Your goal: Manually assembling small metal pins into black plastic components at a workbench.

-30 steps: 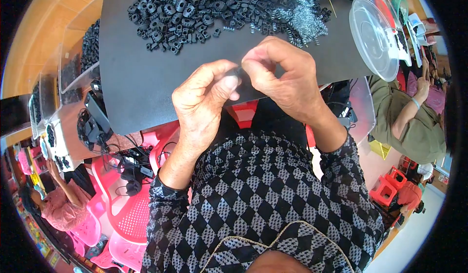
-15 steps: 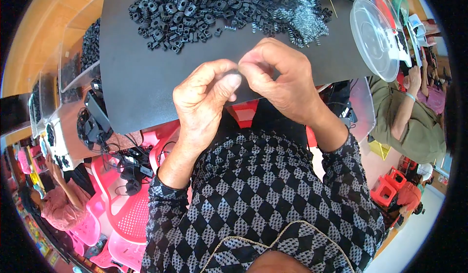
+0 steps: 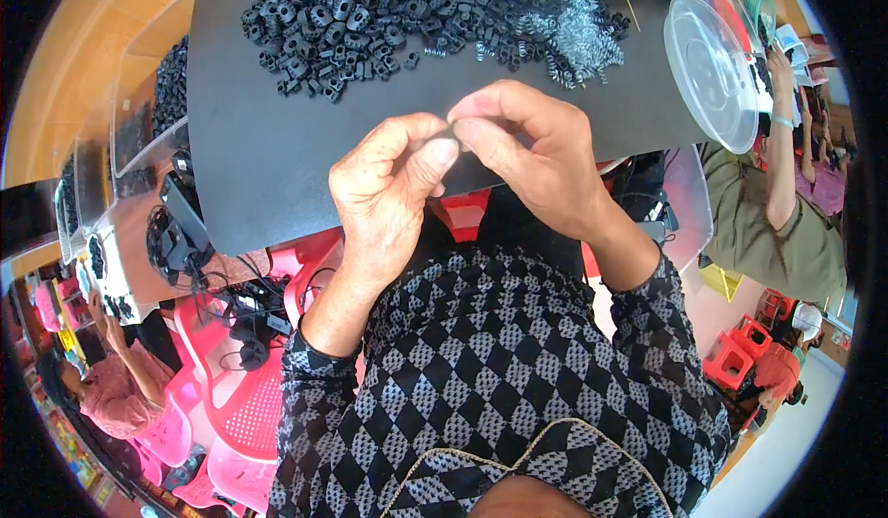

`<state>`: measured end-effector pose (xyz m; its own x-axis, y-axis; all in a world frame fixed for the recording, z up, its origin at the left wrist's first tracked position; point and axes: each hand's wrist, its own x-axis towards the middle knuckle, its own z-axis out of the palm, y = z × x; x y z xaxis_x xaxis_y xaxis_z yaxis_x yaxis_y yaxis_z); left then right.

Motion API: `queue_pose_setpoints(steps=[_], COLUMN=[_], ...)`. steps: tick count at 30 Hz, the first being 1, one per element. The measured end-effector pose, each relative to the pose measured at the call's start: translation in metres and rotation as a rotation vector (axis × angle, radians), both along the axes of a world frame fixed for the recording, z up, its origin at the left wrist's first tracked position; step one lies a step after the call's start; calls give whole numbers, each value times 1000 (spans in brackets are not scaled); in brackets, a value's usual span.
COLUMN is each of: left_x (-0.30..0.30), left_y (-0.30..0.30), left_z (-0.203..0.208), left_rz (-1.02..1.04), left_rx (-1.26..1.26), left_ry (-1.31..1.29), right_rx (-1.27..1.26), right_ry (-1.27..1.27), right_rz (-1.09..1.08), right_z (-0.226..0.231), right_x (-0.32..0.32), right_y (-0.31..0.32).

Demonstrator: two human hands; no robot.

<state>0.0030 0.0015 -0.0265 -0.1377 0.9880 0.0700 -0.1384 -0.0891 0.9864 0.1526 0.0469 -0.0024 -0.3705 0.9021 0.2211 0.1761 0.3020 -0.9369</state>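
Note:
Above the near edge of the dark table (image 3: 277,157), my two hands meet fingertip to fingertip. My left hand (image 3: 384,180) is closed in a pinch, thumb against the index finger, around a small dark piece that mostly hides behind the fingertips. My right hand (image 3: 532,143) is pinched too, its thumb and forefinger touching the same spot; whatever it holds is too small to make out. Beyond the hands lies a wide heap of small black plastic parts (image 3: 342,32). A pile of small silvery coil springs (image 3: 587,42) rests at the heap's right end.
A clear round plastic lid (image 3: 710,74) overhangs the table's right edge. Clear bins (image 3: 153,139) with black parts stand at the left, near tangled black cables (image 3: 245,305) and a pink chair (image 3: 250,402). Co-workers sit on both sides, one in olive clothing (image 3: 777,222).
My right thumb has straightened and its fingertips have shifted slightly against my left ones. The left hand is nearly still. At the right, a co-worker's arm has reached farther away.

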Motion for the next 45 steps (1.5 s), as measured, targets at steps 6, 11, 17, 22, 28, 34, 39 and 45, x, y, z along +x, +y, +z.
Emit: queue_pose_setpoints(steps=[6,11,17,22,28,34,39,45], left_x=[2,0,-1,-2,-3,-4,-1,-3], left_y=[3,2,4,2,1,4,1,2], left_z=[-1,-4,-4,-5,-7,-9,-10,-11], left_rz=[3,-50,-48,-44,-31,-41,-26,-33], left_rx=[-4,3,81,56,50,104,37,52], left_ry=[25,22,155,153,132,209,186,123], right_rx=[-29,-78,-161,-188,-203,-123,72,80], right_ry=[0,51,-28,19,54,-68,-150,-158], right_rz=[-17,-19,52,48,40,103,131,157], right_z=[0,-6,-1,-6,-8,-6,-13,-11], right_x=[2,5,11,9,10,14,15,17], right_y=[1,2,3,3,4,6,8,9])
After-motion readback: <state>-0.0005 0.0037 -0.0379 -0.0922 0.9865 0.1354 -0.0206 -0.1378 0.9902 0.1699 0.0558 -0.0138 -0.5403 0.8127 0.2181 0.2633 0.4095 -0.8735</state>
